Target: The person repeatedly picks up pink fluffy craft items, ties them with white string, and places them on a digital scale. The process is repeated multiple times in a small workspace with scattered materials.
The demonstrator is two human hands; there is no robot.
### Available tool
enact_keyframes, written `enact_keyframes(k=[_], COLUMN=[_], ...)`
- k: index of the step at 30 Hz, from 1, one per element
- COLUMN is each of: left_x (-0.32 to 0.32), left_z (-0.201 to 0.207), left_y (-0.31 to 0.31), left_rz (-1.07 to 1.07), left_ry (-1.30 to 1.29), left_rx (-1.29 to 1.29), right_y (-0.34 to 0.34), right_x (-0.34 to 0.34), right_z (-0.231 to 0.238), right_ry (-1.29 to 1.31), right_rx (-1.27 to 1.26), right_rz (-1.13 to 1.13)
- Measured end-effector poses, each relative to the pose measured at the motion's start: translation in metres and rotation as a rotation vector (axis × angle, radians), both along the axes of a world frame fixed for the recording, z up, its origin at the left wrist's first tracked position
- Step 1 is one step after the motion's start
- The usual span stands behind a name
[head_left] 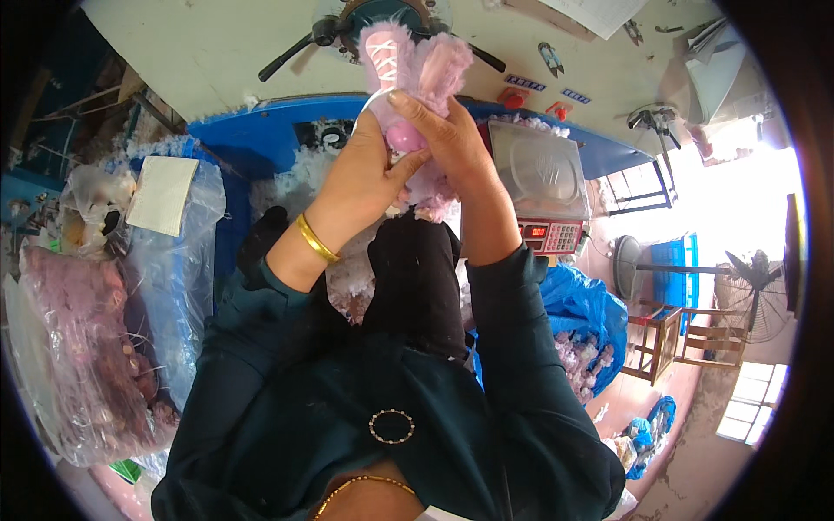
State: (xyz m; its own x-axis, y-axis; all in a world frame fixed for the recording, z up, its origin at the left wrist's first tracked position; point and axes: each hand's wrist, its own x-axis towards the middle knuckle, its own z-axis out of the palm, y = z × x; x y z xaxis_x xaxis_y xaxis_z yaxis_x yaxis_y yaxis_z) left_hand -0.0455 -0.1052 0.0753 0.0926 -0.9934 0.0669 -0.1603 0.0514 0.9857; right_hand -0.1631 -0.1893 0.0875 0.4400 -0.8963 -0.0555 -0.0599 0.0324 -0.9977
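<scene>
Both hands clamp a pink plush toy [415, 82], held up in front of the chest. Left hand [363, 169] grips its lower body from the left; right hand [447, 130] wraps over from the right, fingers pressed into the fur. Gold bangle [316, 239] just below the grip on the left wrist. Digital scale [540, 187] right of the grip. White stuffing [300, 182] piles behind and below. Bag of pink plush pieces [87, 339] far left.
</scene>
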Motion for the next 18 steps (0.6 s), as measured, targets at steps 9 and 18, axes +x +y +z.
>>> enact_keyframes(k=[9, 18], left_x=[0.020, 0.006], left_z=[-0.019, 0.002], left_y=[0.027, 0.033], left_rz=[-0.015, -0.045], left_ry=[-0.109, 0.094], left_rx=[-0.007, 0.099], right_y=[0.045, 0.044], right_x=[0.019, -0.017], right_z=[-0.010, -0.010], right_ry=[0.095, -0.181], right_rx=[-0.258, 0.060], right_rz=[-0.070, 0.227])
